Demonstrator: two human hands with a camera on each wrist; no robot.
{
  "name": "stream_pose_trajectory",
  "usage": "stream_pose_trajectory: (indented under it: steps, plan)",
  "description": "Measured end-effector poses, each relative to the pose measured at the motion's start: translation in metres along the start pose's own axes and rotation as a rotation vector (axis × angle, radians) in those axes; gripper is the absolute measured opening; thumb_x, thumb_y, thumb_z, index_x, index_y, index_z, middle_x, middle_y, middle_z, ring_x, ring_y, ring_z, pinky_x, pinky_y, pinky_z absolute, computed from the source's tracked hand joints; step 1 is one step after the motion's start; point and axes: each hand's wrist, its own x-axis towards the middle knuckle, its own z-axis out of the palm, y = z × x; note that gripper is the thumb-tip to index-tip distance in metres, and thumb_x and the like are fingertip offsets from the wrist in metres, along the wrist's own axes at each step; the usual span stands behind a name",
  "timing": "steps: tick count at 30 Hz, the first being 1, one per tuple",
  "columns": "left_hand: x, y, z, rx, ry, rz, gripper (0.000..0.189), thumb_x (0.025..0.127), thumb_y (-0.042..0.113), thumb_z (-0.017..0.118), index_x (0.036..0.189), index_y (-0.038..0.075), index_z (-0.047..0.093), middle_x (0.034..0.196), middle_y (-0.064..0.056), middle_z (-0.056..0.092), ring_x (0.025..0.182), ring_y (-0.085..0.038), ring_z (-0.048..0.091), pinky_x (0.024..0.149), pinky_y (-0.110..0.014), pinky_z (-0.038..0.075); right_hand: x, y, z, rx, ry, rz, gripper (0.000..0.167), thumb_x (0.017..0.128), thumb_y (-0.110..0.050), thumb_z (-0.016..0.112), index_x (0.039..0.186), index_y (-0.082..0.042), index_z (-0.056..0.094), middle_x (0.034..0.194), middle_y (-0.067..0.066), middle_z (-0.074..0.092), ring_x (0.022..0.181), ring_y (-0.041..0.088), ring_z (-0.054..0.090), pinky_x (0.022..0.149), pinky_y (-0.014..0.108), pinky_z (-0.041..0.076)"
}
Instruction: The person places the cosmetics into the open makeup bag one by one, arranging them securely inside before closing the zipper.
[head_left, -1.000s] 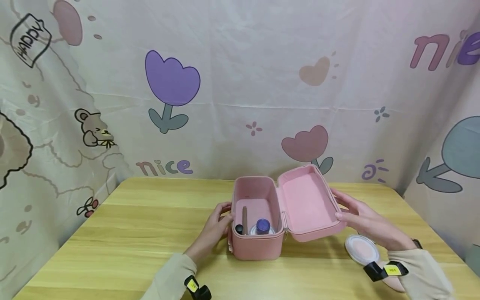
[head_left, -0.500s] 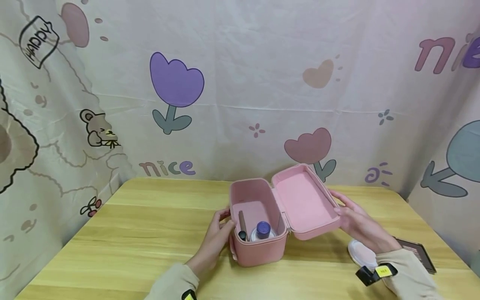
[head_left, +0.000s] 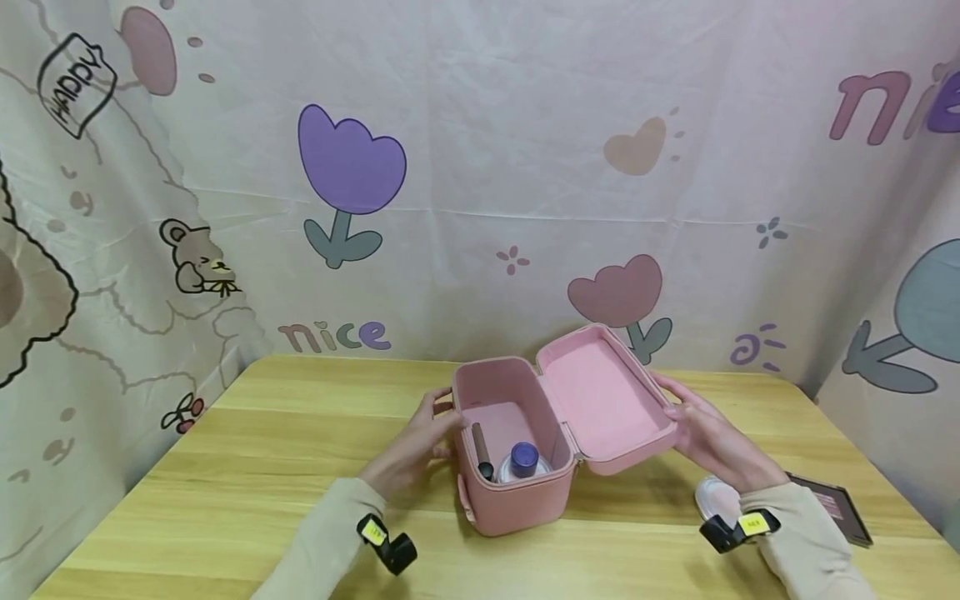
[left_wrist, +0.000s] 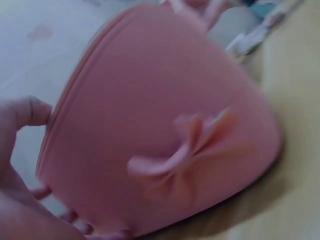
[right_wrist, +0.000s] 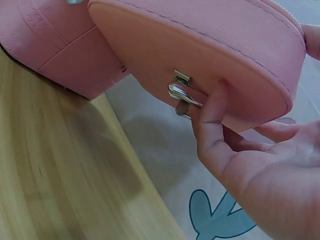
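Observation:
A pink vanity case (head_left: pixel 519 510) stands on the table with its lid (head_left: pixel 606 396) swung out to the right. Inside lie a slim brown stick (head_left: pixel 478 442) with a dark round end and a clear bottle with a blue cap (head_left: pixel 524 455). My right hand (head_left: pixel 712 437) grips the lid's free edge; the right wrist view shows fingers on its outer face beside a silver clasp (right_wrist: pixel 186 94). At the case's left side, my left hand (head_left: pixel 412 442) touches the rim with loosely spread fingers. A fabric bow (left_wrist: pixel 187 157) decorates that side. The left wrist view is blurred.
A round clear-rimmed compact (head_left: pixel 717 497) and a dark flat palette (head_left: pixel 834 504) lie at the right, partly behind my right forearm. The wooden table (head_left: pixel 300 450) meets a printed cloth backdrop (head_left: pixel 465 150) at the back and sides.
The case has turned slightly and shifted left, with its lid lower and further left. My right hand moved left with the lid. My left hand's fingers have loosened at the rim.

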Motion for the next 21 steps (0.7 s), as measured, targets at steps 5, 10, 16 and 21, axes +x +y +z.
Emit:
stream_pose_trajectory:
  steps: [5,10,16,21]
  plan:
    - [0.019,-0.006,-0.01,-0.128,-0.006,0.043,0.076,0.083,0.005,0.053,0.15,0.004,0.016,0.152,-0.024,0.017,0.136,-0.04,0.024,0.109,-0.054,0.021,0.002,0.001,0.001,-0.002,0.0,-0.001,0.047,0.099,-0.001,0.03,0.138,-0.024,0.041,0.139,-0.004,0.047,0.121,0.018,0.052,0.099,0.033,0.043]
    - [0.029,-0.01,-0.012,-0.129,-0.104,0.136,0.075,0.081,0.001,0.045,0.149,-0.001,0.014,0.15,-0.025,0.017,0.137,-0.04,0.021,0.113,-0.051,0.01,0.002,0.003,-0.001,0.023,-0.016,-0.003,0.046,0.1,-0.001,0.029,0.137,-0.025,0.042,0.138,-0.006,0.047,0.122,0.016,0.051,0.099,0.031,0.042]
    - [0.031,-0.011,-0.013,-0.044,-0.136,0.215,0.075,0.076,0.003,0.042,0.142,-0.007,0.007,0.147,-0.029,0.012,0.136,-0.041,0.015,0.113,-0.05,0.004,0.008,0.004,-0.005,-0.007,0.009,0.009,0.048,0.1,-0.005,0.03,0.145,-0.022,0.033,0.138,-0.01,0.046,0.123,0.013,0.049,0.1,0.03,0.041]
    - [0.03,-0.012,-0.015,-0.034,-0.144,0.206,0.079,0.075,0.005,0.042,0.142,-0.006,0.001,0.149,-0.031,0.004,0.138,-0.043,0.009,0.113,-0.053,0.001,0.013,0.004,-0.006,-0.035,0.022,0.02,0.062,0.101,-0.009,0.03,0.154,-0.005,-0.001,0.139,-0.01,0.039,0.124,0.01,0.048,0.101,0.03,0.04]
